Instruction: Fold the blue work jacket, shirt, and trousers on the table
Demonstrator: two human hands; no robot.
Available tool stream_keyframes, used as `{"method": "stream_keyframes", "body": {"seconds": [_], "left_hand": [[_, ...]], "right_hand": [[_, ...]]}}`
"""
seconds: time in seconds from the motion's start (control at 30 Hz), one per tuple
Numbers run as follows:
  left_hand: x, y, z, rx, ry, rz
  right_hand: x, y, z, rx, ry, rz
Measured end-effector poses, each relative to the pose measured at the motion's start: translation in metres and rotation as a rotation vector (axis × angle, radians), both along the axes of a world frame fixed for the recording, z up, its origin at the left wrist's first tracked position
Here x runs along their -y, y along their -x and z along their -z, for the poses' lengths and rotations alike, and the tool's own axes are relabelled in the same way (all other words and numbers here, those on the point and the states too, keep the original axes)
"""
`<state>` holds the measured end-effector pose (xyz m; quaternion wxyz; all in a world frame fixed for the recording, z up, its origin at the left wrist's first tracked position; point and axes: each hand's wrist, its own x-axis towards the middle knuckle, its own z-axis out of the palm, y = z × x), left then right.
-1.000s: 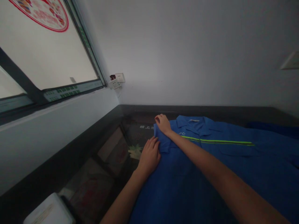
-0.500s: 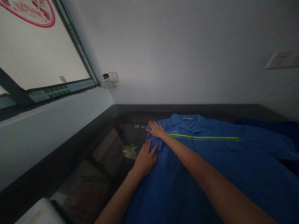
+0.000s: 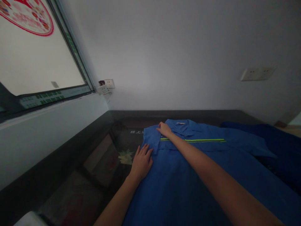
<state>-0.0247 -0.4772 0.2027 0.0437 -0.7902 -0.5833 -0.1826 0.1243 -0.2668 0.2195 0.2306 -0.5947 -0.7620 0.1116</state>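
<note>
A blue work shirt (image 3: 188,169) with a collar and a yellow-green stripe lies spread on a dark glossy tabletop. Its left sleeve (image 3: 151,138) is folded inward over the chest. My right hand (image 3: 164,129) is closed, thumb and fingers pinching the cloth near the shoulder and collar. Lower down, my left hand (image 3: 141,161) rests open on the shirt's left edge, fingers stretched out at the bottom of the folded sleeve. The other sleeve (image 3: 254,146) extends out to the right.
Darker blue cloth (image 3: 277,138) lies on the right, partly under the shirt. A white object (image 3: 30,219) is cut off at bottom left. The tabletop (image 3: 98,144) meets the wall behind, and a window (image 3: 42,62) is on the left. Sockets (image 3: 257,74) are on the wall.
My right hand has gone from lying flat on the sleeve to pinching cloth slightly nearer the collar. The folded sleeve shows more fully. The view has turned a little to the right.
</note>
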Motion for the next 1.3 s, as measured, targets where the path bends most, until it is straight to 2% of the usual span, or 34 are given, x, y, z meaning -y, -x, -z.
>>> {"method": "stream_keyframes", "body": {"seconds": [0.2, 0.4, 0.67, 0.77, 0.87, 0.93, 1.07, 1.2, 1.3], "left_hand": [[-0.004, 0.002, 0.000, 0.043, -0.018, 0.041], [-0.004, 0.000, 0.006, 0.065, 0.002, -0.057], [-0.004, -0.002, 0.007, 0.016, 0.051, -0.135], [-0.005, -0.003, 0.007, -0.008, 0.074, -0.159], [-0.005, -0.004, 0.008, -0.036, 0.071, -0.163], [-0.005, -0.003, 0.008, -0.041, 0.035, -0.150], [-0.005, -0.002, 0.004, -0.040, -0.016, -0.050], [-0.004, 0.000, -0.001, -0.009, 0.034, 0.096], [-0.003, 0.001, -0.004, 0.029, 0.082, 0.152]], "right_hand": [[0.001, 0.000, 0.003, -0.068, 0.046, 0.001], [0.005, -0.002, -0.013, -0.102, 0.086, -0.012], [0.015, -0.012, -0.016, 0.051, 0.184, 0.006], [0.020, -0.008, -0.021, 0.133, 0.129, 0.005], [0.024, 0.010, -0.029, 0.181, 0.028, -0.013], [0.024, 0.028, -0.033, 0.197, 0.002, -0.054], [0.014, 0.064, -0.032, 0.214, 0.043, -0.097], [-0.002, 0.083, -0.024, 0.204, 0.105, -0.076], [-0.011, 0.089, -0.016, 0.186, 0.142, -0.069]]}}
